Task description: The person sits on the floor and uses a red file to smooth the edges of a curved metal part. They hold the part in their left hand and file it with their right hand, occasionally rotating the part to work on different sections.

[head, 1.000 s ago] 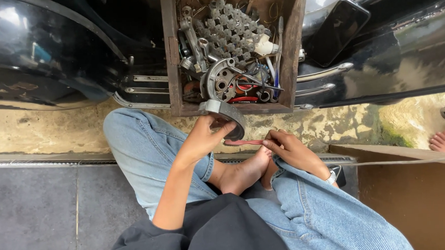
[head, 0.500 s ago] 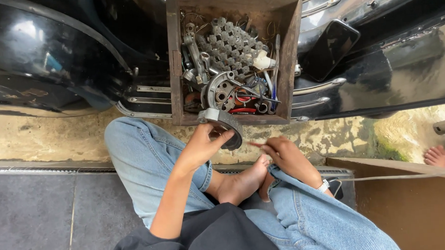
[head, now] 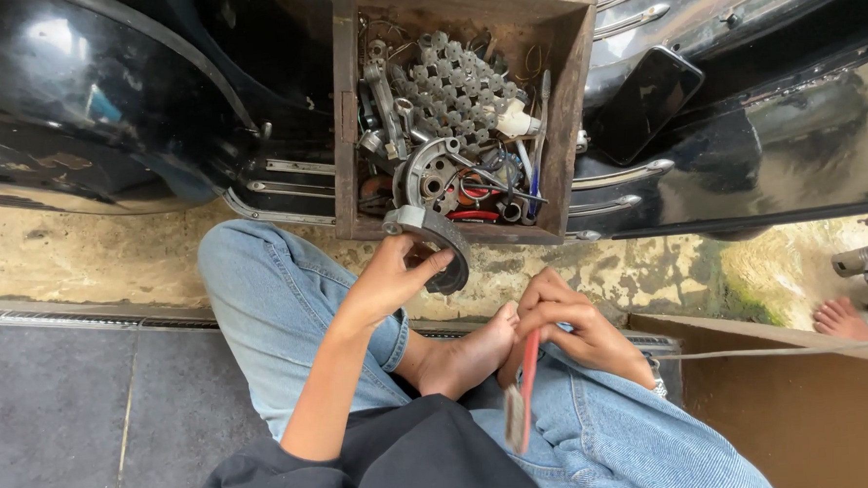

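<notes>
I sit cross-legged in blue jeans, looking down at my lap. My left hand (head: 392, 275) grips a curved grey brake shoe (head: 436, 236) with a dark lining, held just below the front edge of a wooden box (head: 345, 131). My right hand (head: 569, 324) holds a red-handled brush (head: 522, 396), its head pointing down toward my knee. My bare foot (head: 463, 355) rests between the two hands. The brush is a little apart from the brake shoe.
The wooden box holds a chain, sprocket, wrenches, pliers and other metal parts. A dark phone (head: 645, 103) lies on the black scooter body (head: 106, 102) to the right of the box. Another person's bare foot (head: 847, 319) shows at the right edge, by a brown board (head: 802, 404).
My right hand has drawn back toward my lap and turned the red-handled brush downward. My left hand keeps the brake shoe at about the same place.
</notes>
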